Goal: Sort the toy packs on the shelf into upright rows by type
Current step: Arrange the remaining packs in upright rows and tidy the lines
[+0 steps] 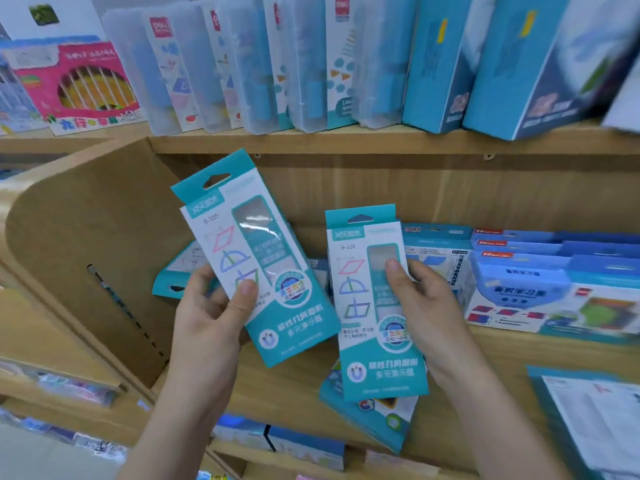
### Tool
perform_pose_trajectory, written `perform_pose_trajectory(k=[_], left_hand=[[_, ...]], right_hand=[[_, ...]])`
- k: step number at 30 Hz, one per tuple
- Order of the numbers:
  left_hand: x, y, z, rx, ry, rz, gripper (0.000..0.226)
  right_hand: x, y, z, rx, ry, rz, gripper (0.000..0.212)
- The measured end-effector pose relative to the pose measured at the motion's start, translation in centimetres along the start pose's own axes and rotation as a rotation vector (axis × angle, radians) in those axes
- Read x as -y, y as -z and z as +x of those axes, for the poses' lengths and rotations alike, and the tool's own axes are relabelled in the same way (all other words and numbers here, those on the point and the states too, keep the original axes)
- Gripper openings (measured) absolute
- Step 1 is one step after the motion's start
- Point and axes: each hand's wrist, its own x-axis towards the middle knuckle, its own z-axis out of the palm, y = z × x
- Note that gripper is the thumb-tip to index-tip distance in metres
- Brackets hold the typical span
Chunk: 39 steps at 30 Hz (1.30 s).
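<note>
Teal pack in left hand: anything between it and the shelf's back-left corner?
Yes: a second teal pack lies flat on the shelf in that corner, behind the held pack and left hand. It would likely need standing up or shifting first.

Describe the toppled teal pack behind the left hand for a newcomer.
Middle wooden shelf, left end by the curved side panel. Behind the teal-and-white card pack gripped by the left hand sits a toppled teal pack. Unlike that one, it lies sideways, hang hole at lower left.

Light wooden shelves (346, 144) — rounded side panel (86, 220) at left.
</note>
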Motion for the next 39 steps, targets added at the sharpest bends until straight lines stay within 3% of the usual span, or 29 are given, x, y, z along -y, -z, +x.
perform_pose_trajectory(k=[7, 13, 17, 20, 22, 25, 28, 30, 35, 39], left_hand=[[2.6, -3.8, -0.9, 0.098, -0.049, 0.072, 0.031], [3.5, -8.9, -3.2, 0.239, -0.034, 0.063, 0.040], [4.5, -14.3, -6.0, 0.334, -0.026, 0.045, 0.075], [5.5, -18.4, -8.6, 0.452, -0.141, 0.120, 0.101], [6.4, -20.7, -10.5, 0.548, -0.186, 0.180, 0.099], [8.0, -23.9, -13.0, 0.652, -0.264, 0.293, 0.072], [9.2, -26.7, -15.1, 0.691, -0.261, 0.326, 0.072], [9.6, -28.4, -16.3, 0.691, -0.284, 0.344, 0.078], [9.7, -32.0, -17.8, 0.715, -0.356, 0.405, 0.082], [9.5, -34.4, -18.6, 0.737, -0.370, 0.450, 0.085]], right_hand=[[1.2, 5.5, -2.1, -0.063, 0.223, -0.129, 0.023], [1.8, 11.2, -4.2, -0.292, 0.361, -0.255, 0.015], [1.5, 16.3, -5.9, -0.475, 0.385, -0.399, 0.030], [1.5, 20.0, -7.3, -0.580, 0.356, -0.508, 0.037], [1.8, 22.0, -8.3, -0.567, 0.280, -0.533, 0.042], [1.9, 24.3, -9.4, -0.489, 0.239, -0.489, 0.050], [1.4, 26.3, -9.8, -0.467, 0.219, -0.527, 0.096], [1.7, 27.1, -10.3, -0.479, 0.192, -0.539, 0.114], [2.5, 29.7, -11.3, -0.524, 0.210, -0.592, 0.119], [2.9, 31.9, -11.8, -0.641, 0.244, -0.656, 0.106]])
